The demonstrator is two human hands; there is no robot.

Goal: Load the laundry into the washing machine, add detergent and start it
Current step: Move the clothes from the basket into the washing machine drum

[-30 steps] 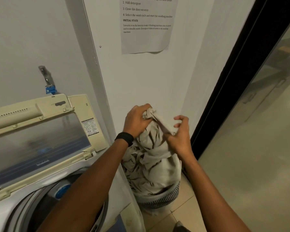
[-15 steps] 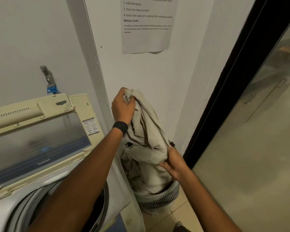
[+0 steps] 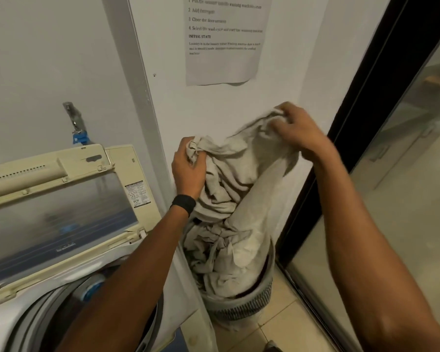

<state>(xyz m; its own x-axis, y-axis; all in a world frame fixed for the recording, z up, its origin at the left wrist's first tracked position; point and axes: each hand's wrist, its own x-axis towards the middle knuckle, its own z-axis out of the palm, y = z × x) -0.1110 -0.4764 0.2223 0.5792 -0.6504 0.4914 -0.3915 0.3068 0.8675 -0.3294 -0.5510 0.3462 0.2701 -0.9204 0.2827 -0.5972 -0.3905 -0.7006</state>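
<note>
Writing came first in the head view. A paper sheet (image 3: 224,64) stuck to the white wall carried numbered lines, of which "3 Close the door" and "4 Select the" could be read. A bold heading, "INITIAL STATE", stood beneath them, and the small print under it was too blurred to read. A white warning sticker (image 3: 137,194) sat at the right end of the raised lid (image 3: 61,207) of the washing machine (image 3: 61,278), its text too small to make out.

Laundry (image 3: 244,179), a pale beige, crumpled woven cloth, rose out of a round grey laundry basket (image 3: 241,308) with slotted plastic walls. The basket stood on the cream tiled floor (image 3: 277,329), in the corner between the wall and a black door frame (image 3: 366,97), just beside the machine's right side. The left grip (image 3: 188,171), with a black wristband (image 3: 184,203) on its wrist, was clenched round a bunched corner of the cloth above the basket's left rim. The right grip (image 3: 297,130), higher and nearer the wall, grasped another gathered edge. The fabric hung between the two in soft folds, and the rest lay heaped in the basket.

The machine was a top loader of yellowed cream plastic. Its lid was a smoky translucent panel tilted up toward the wall, and its round drum mouth (image 3: 41,326) stood open below. A metal tap (image 3: 74,118) with a blue fitting (image 3: 80,138) stuck out of the wall behind it.
</note>
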